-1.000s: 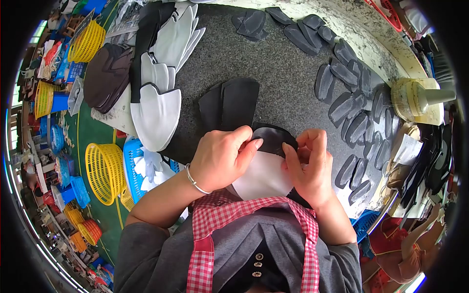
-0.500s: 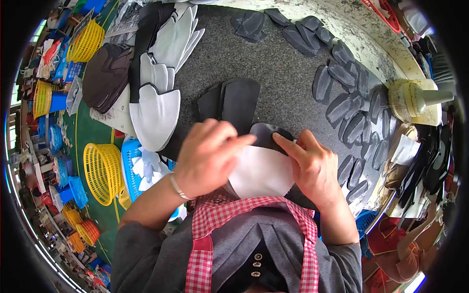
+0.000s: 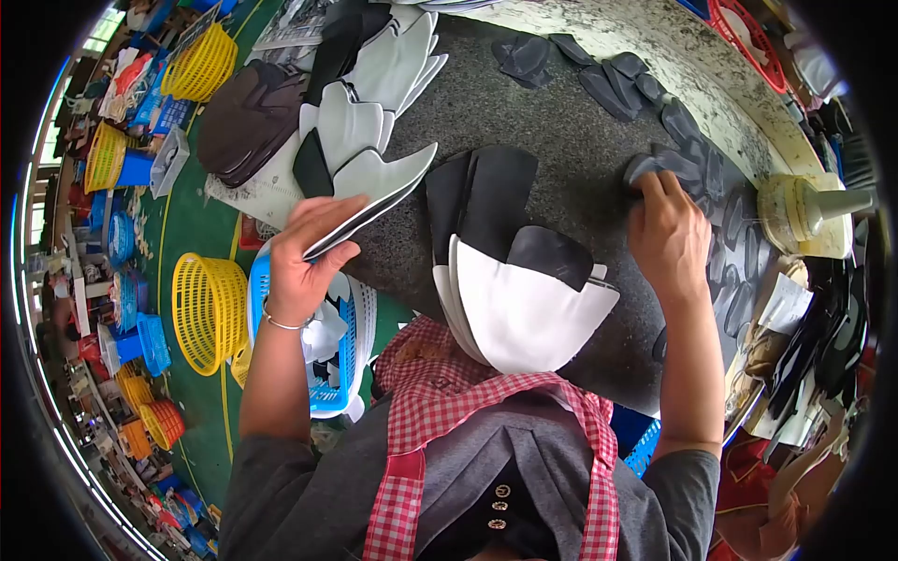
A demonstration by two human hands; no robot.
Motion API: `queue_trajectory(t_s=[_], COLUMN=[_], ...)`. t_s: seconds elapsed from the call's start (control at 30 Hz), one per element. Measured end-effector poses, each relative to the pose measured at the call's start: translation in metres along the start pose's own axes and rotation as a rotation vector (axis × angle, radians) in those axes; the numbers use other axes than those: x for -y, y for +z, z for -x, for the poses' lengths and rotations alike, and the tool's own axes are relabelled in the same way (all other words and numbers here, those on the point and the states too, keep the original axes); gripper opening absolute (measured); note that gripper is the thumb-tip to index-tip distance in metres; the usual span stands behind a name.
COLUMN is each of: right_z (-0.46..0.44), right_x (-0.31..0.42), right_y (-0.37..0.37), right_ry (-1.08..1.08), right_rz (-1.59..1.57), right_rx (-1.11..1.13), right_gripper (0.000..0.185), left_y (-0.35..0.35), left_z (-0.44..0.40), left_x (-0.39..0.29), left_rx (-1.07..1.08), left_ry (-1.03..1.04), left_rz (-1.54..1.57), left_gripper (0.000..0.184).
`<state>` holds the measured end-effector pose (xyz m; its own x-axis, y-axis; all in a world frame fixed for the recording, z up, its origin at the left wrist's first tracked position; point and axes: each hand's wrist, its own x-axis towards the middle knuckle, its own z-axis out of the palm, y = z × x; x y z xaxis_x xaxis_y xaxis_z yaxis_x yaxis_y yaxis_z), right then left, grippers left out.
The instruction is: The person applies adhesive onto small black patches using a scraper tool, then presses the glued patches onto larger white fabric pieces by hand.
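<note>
My left hand (image 3: pixel 313 257) pinches a white cut piece (image 3: pixel 388 182) with a black underside, lifting it off the table's left side between thumb and fingers. On the right, my right hand (image 3: pixel 673 234) has its fingertips closed on a dark grey oval pad (image 3: pixel 644 168) among others like it. Close to my body lies a small stack of white and black cut pieces (image 3: pixel 524 313), with a black pad (image 3: pixel 550 257) on its upper edge. Black flat parts (image 3: pixel 500 196) extend behind that stack.
More white pieces (image 3: pixel 346 117) overlap at the table's left edge beside dark brown pieces (image 3: pixel 248 122). Several grey pads (image 3: pixel 613 89) lie along the far side. A cream container with a spout (image 3: pixel 800 210) stands right. Blue (image 3: pixel 346 360) and yellow baskets (image 3: pixel 210 313) stand lower left.
Both hands have left the white piece with the black pad in front of me. My left hand moved left and took up a white piece; my right hand moved right to the grey pads.
</note>
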<state>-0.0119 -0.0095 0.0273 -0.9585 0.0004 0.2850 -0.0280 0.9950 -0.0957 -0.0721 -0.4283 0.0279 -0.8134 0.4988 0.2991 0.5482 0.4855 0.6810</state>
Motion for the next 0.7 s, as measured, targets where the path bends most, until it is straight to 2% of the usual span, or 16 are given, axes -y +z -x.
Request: queue_trajectory(t_s=[0.03, 0.07, 0.17, 0.2, 0.23, 0.3, 0.4, 0.5, 0.53, 0.63, 0.7], right_z=[0.001, 0.003, 0.012, 0.016, 0.022, 0.034, 0.051, 0.06, 0.064, 0.068, 0.067], right_x=[0.002, 0.002, -0.001, -0.001, -0.002, -0.004, -0.005, -0.009, -0.01, -0.007, -0.003], right_y=[-0.005, -0.009, -0.02, -0.025, -0.03, -0.041, -0.05, -0.06, -0.063, -0.071, -0.073], right_ry=[0.063, 0.126, 0.249, 0.289, 0.36, 0.502, 0.544, 0.478, 0.462, 0.428, 0.387], right_rz=[-0.105, -0.212, -0.516, -0.545, -0.594, -0.695, -0.754, -0.657, -0.622, -0.583, -0.55], right_rx=[-0.007, -0.015, -0.059, -0.076, -0.051, 0.001, -0.08, -0.154, -0.176, -0.199, -0.166], right_gripper=[0.011, 0.012, 0.015, 0.013, 0.012, 0.011, 0.01, 0.013, 0.014, 0.013, 0.014], left_y=[0.009, 0.022, 0.052, 0.063, 0.07, 0.063, 0.039, 0.03, 0.027, 0.037, 0.048], left_z=[-0.007, -0.015, -0.021, -0.024, -0.023, -0.029, -0.041, -0.048, -0.046, -0.045, -0.036], left_x=[-0.005, -0.017, -0.017, -0.022, -0.022, -0.031, -0.028, -0.023, -0.038, -0.075, -0.101], left_rx=[0.003, -0.044, -0.075, -0.096, -0.05, 0.137, 0.372, 0.222, 0.054, -0.154, 0.102], left_ry=[0.024, -0.007, -0.047, -0.018, 0.048, -0.015, -0.08, -0.116, -0.263, 0.357, 0.687], left_rz=[0.108, 0.19, 0.145, 0.028, -0.038, -0.106, 0.131, 0.402, 0.421, 0.016, -0.27], left_gripper=[0.041, 0.033, 0.024, 0.023, 0.029, 0.033, 0.036, 0.034, 0.034, 0.03, 0.031])
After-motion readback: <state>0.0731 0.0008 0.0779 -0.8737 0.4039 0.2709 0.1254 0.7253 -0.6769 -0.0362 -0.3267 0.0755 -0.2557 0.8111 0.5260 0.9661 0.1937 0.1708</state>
